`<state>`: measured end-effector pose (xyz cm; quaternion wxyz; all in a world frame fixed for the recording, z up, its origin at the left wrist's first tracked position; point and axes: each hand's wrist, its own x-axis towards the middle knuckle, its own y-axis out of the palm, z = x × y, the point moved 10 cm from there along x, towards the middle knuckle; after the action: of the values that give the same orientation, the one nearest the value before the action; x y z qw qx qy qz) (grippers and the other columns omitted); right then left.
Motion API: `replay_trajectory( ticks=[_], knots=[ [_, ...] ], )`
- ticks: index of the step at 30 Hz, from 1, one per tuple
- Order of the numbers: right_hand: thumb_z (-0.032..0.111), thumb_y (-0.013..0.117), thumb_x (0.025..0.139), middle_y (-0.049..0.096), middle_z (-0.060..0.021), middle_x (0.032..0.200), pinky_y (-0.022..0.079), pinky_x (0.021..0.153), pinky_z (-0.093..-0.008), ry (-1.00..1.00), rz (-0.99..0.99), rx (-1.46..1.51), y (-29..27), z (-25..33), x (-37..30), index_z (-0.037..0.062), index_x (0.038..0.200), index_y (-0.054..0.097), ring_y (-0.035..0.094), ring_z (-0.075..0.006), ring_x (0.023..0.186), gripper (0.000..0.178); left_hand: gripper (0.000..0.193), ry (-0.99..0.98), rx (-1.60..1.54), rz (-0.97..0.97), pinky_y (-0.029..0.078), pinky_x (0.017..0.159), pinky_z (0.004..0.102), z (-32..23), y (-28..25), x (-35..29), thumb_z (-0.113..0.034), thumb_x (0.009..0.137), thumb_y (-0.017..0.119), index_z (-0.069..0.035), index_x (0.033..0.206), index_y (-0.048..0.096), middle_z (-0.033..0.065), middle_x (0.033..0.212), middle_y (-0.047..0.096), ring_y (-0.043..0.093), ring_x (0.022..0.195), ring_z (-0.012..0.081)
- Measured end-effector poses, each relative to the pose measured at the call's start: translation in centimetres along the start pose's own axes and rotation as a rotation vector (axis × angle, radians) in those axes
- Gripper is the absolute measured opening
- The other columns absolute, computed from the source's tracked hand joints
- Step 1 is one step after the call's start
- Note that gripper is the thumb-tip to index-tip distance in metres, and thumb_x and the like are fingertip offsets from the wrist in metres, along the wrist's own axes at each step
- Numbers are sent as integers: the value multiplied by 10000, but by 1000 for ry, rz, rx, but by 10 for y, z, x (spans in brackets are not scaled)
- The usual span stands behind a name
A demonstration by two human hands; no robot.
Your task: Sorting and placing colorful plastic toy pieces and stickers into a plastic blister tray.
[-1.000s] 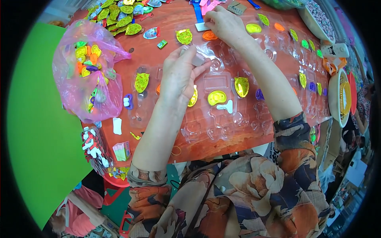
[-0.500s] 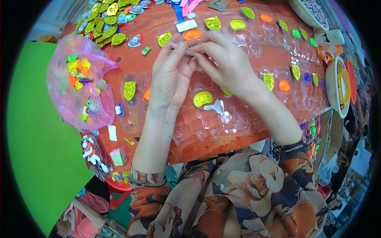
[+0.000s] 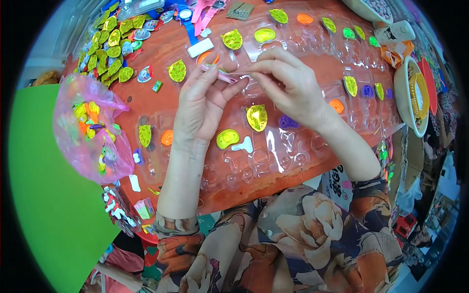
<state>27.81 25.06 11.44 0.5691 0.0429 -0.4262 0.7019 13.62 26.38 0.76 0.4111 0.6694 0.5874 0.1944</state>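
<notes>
My left hand (image 3: 198, 105) is raised over the table, its thumb and fingers closed on a small stack of thin pinkish strips (image 3: 224, 76). Opposite it, my right hand (image 3: 293, 90) pinches the end of a thin strip drawn out from that stack. Beneath both hands lie clear moulded plastic trays (image 3: 273, 158). Their hollows hold shiny yellow-green foil packets (image 3: 256, 118), a yellow oval piece (image 3: 227, 139), an orange piece (image 3: 167, 137) and a purple piece (image 3: 288, 121). A small white T-shaped piece (image 3: 243, 145) lies beside the yellow oval.
To the left, a pink plastic bag (image 3: 93, 141) of coloured pieces sits near a heap of foil packets (image 3: 110, 53). Toy watches (image 3: 186, 19) lie at the back. White bowls (image 3: 413, 97) and a white bottle (image 3: 398, 33) line the right edge.
My hands have moved slightly apart, with a thin strip now stretching from the stack to my right fingers. The view has shifted, uncovering a foil packet and a purple piece between my arms.
</notes>
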Motion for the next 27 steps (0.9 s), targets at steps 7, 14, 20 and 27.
replay_trajectory(
  ticks=[7, 14, 20, 27],
  knots=[
    [197, 662, 915, 719, -142, 907, 523, 699, -318, 329, -173, -66, -39, -113, 36, -16, 1033, 704, 702, -205, 808, 246, 311, -57, 130, -76, 560, 969, 489, 13, 9, 19, -143, 993, 596, 26, 1245, 530, 210, 1167, 638, 648, 1105, 354],
    [126, 666, 823, 709, -217, 934, 552, 790, -419, 368, 178, -294, -2, -170, 83, 10, 972, 712, 694, -369, 889, 195, 498, -116, 196, -129, 548, 980, 489, 29, 13, 26, -106, 962, 636, 57, 1368, 398, 194, 1142, 637, 652, 1083, 345],
    [123, 627, 838, 696, -206, 899, 533, 795, -459, 245, 130, -398, 0, -167, 81, 25, 917, 711, 675, -381, 910, 151, 492, -116, 194, -133, 550, 980, 487, 31, 13, 28, -101, 966, 627, 67, 1363, 390, 204, 1136, 637, 652, 1081, 350],
    [175, 601, 882, 675, -166, 958, 528, 795, -457, 257, 139, -485, 6, -158, 72, 66, 939, 704, 657, -365, 927, 161, 480, -121, 217, -129, 546, 987, 499, 32, 18, 30, -90, 965, 623, 71, 1353, 389, 207, 1119, 642, 656, 1070, 354]
  ],
)
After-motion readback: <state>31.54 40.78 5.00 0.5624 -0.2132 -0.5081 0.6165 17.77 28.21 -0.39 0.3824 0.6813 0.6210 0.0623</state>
